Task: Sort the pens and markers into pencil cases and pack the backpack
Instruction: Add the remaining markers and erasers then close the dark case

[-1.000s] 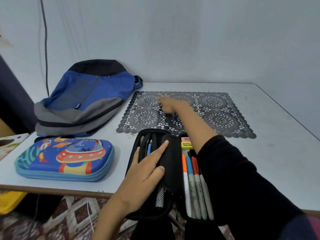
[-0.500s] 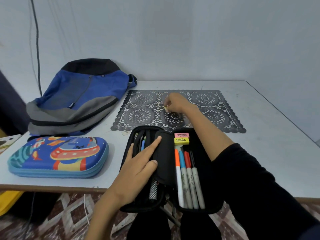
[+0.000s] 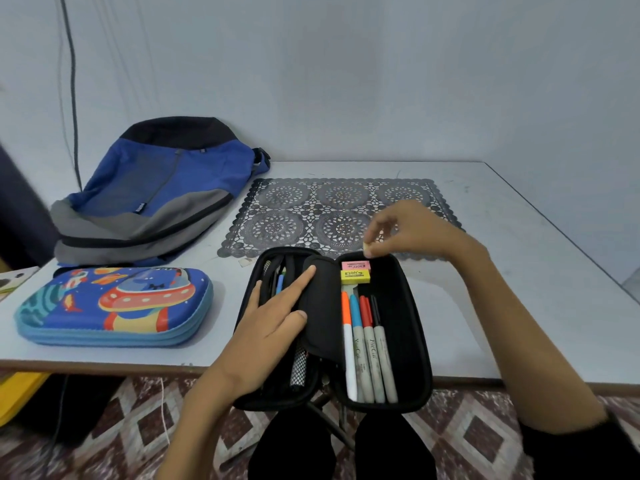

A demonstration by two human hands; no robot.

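Observation:
An open black pencil case (image 3: 412, 327) lies at the table's front edge. Its right half holds several markers (image 3: 367, 344) plus a pink eraser (image 3: 355, 265) and a yellow eraser (image 3: 355, 276). My left hand (image 3: 273, 327) rests flat on the left half, fingers straight, over the pens (image 3: 279, 284) there. My right hand (image 3: 405, 230) hovers above the case's top right corner and pinches a small pale item (image 3: 367, 247) between thumb and finger. A closed blue spaceship pencil case (image 3: 114, 304) lies to the left. The blue and grey backpack (image 3: 156, 192) lies at the back left.
A dark lace placemat (image 3: 311, 213) covers the table's middle behind the black case. The white table (image 3: 519, 271) reaches right to its edge. A cable (image 3: 71, 81) hangs down the wall at the left. A yellow object (image 3: 17, 393) sits below the table's left front.
My right hand picked a small pale item off the placemat and drew back toward the black case's top right corner. My left hand stayed on the case.

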